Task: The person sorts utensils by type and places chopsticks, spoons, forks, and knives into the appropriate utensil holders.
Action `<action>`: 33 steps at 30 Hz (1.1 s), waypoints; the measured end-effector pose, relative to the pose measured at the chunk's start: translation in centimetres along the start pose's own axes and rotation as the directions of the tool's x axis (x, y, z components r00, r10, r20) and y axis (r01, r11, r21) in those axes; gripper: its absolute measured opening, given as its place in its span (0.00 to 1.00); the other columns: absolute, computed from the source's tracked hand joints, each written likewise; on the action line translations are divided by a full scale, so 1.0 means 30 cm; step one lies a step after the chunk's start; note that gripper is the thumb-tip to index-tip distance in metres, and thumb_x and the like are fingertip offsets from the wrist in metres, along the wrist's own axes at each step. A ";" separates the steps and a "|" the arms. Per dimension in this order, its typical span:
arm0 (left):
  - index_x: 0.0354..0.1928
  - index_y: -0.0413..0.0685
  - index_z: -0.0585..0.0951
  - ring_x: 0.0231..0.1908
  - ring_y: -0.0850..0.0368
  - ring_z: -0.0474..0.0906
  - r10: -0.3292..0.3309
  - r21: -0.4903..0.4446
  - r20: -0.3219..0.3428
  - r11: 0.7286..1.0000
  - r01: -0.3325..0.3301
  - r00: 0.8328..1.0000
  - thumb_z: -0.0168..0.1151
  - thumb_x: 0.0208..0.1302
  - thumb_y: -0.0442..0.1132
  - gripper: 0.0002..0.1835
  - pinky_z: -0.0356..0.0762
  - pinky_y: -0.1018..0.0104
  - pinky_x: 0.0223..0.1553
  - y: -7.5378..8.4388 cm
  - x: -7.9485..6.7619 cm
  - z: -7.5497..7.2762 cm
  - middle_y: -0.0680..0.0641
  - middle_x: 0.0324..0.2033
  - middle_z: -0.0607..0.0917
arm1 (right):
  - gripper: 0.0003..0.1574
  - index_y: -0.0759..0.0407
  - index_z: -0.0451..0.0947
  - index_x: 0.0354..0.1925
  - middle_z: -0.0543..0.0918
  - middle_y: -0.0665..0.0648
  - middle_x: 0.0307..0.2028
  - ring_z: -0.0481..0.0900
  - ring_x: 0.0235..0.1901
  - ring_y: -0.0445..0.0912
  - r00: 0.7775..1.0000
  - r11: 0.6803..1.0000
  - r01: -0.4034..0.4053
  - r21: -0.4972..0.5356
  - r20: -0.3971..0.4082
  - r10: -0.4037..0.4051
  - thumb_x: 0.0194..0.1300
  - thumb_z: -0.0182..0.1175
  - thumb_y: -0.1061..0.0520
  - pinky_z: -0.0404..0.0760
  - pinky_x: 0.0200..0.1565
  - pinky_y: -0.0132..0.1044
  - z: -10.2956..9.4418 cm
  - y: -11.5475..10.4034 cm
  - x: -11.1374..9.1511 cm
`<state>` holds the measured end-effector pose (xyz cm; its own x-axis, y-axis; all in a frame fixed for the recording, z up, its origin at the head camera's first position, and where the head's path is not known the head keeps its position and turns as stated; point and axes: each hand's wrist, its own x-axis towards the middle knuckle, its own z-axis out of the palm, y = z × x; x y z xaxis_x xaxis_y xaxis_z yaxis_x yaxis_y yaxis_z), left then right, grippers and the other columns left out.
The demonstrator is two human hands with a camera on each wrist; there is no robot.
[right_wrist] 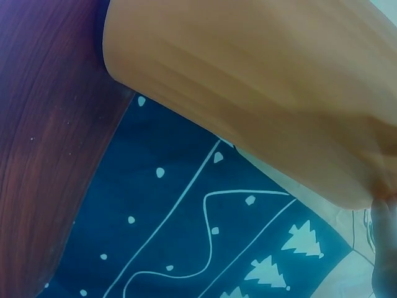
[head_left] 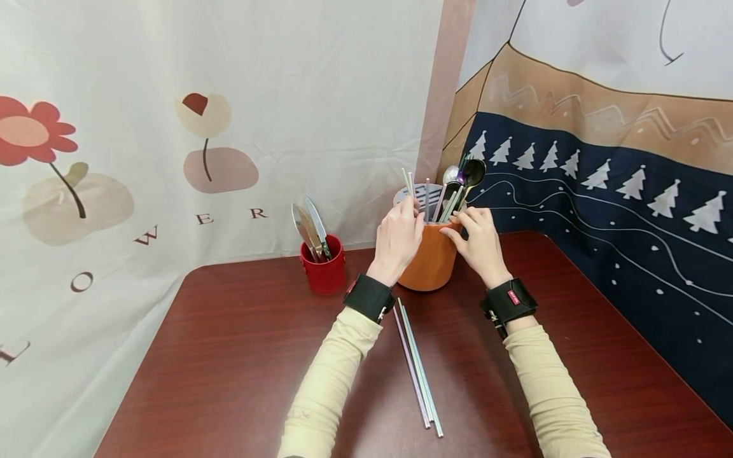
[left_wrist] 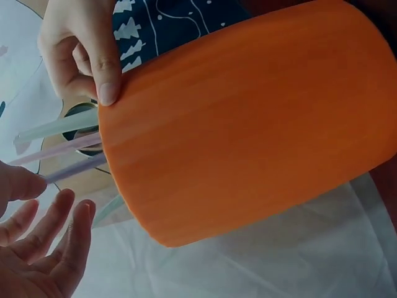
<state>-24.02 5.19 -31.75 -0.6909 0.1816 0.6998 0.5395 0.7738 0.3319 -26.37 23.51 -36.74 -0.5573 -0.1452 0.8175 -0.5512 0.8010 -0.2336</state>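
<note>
A round orange container (head_left: 426, 261) stands at the back of the table, with pastel drinking straws (head_left: 450, 205), a silver spoon (head_left: 450, 174) and a black spoon (head_left: 474, 172) upright in it. My left hand (head_left: 399, 232) is at its left rim, beside two pale straws (head_left: 408, 181). In the left wrist view, that hand's fingers are spread and loosely bent, with one fingertip touching a purple straw (left_wrist: 77, 167). My right hand (head_left: 480, 245) grips the right rim, its thumb (left_wrist: 108, 90) against the outer wall. The right wrist view shows mostly the container's side (right_wrist: 248, 81).
Left of the container, a red cup (head_left: 323, 267) holds several knives (head_left: 314, 226). Several straws (head_left: 417, 369) lie lengthwise on the dark red table (head_left: 240, 369), in front of the container. Printed cloths (head_left: 332, 95) hang behind and to the right.
</note>
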 end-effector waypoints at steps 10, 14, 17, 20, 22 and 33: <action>0.39 0.45 0.75 0.27 0.50 0.82 -0.024 0.025 0.069 0.999 0.022 0.997 0.55 0.67 0.41 0.06 0.78 0.61 0.24 -0.031 -0.121 0.037 0.47 0.26 0.81 | 0.17 0.67 0.79 0.33 0.80 0.64 0.38 0.69 0.42 0.59 1.000 1.000 -0.006 -0.001 0.001 0.006 0.51 0.71 0.55 0.73 0.44 0.48 0.002 -0.003 0.002; 0.38 0.45 0.74 0.28 0.49 0.82 -0.055 0.028 0.127 0.998 0.052 0.990 0.56 0.66 0.40 0.06 0.77 0.61 0.23 -0.052 -0.181 0.058 0.46 0.26 0.81 | 0.17 0.67 0.80 0.33 0.80 0.64 0.38 0.69 0.42 0.59 1.000 1.000 -0.015 0.003 0.003 0.015 0.51 0.71 0.55 0.72 0.44 0.48 -0.001 -0.007 0.003; 0.38 0.45 0.75 0.28 0.48 0.82 -0.082 0.039 0.169 0.996 0.076 0.982 0.57 0.66 0.40 0.06 0.77 0.60 0.23 -0.065 -0.224 0.070 0.46 0.26 0.82 | 0.18 0.67 0.80 0.34 0.80 0.64 0.39 0.69 0.43 0.59 1.000 1.000 -0.022 0.008 0.006 0.022 0.51 0.71 0.55 0.72 0.44 0.48 -0.003 -0.010 0.003; 0.37 0.44 0.75 0.27 0.48 0.83 -0.109 0.053 0.202 0.994 0.100 0.973 0.58 0.65 0.39 0.06 0.77 0.61 0.23 -0.073 -0.262 0.075 0.45 0.26 0.83 | 0.18 0.67 0.80 0.34 0.80 0.64 0.39 0.69 0.43 0.59 1.000 1.000 -0.028 0.009 0.009 0.028 0.51 0.71 0.55 0.72 0.44 0.48 -0.003 -0.010 0.004; 0.36 0.45 0.75 0.26 0.48 0.83 -0.131 0.060 0.222 0.991 0.120 0.966 0.58 0.64 0.39 0.05 0.77 0.62 0.22 -0.078 -0.285 0.077 0.45 0.26 0.83 | 0.18 0.67 0.80 0.34 0.80 0.64 0.39 0.69 0.43 0.59 0.999 0.999 -0.031 0.007 0.011 0.031 0.51 0.71 0.55 0.72 0.44 0.48 -0.002 -0.010 0.004; 0.33 0.40 0.76 0.25 0.41 0.82 -0.325 0.167 0.347 0.944 0.283 0.880 0.61 0.58 0.36 0.07 0.78 0.53 0.21 -0.086 -0.404 0.109 0.37 0.25 0.84 | 0.17 0.67 0.80 0.34 0.80 0.64 0.39 0.69 0.44 0.59 1.000 1.000 -0.030 0.007 0.007 0.030 0.51 0.71 0.55 0.72 0.45 0.49 0.000 -0.010 0.001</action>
<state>-18.60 2.99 -43.15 -0.9502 0.1188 0.2880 0.2336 0.8834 0.4063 -26.23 23.27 -36.63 -0.5782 -0.1252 0.8062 -0.5387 0.8007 -0.2620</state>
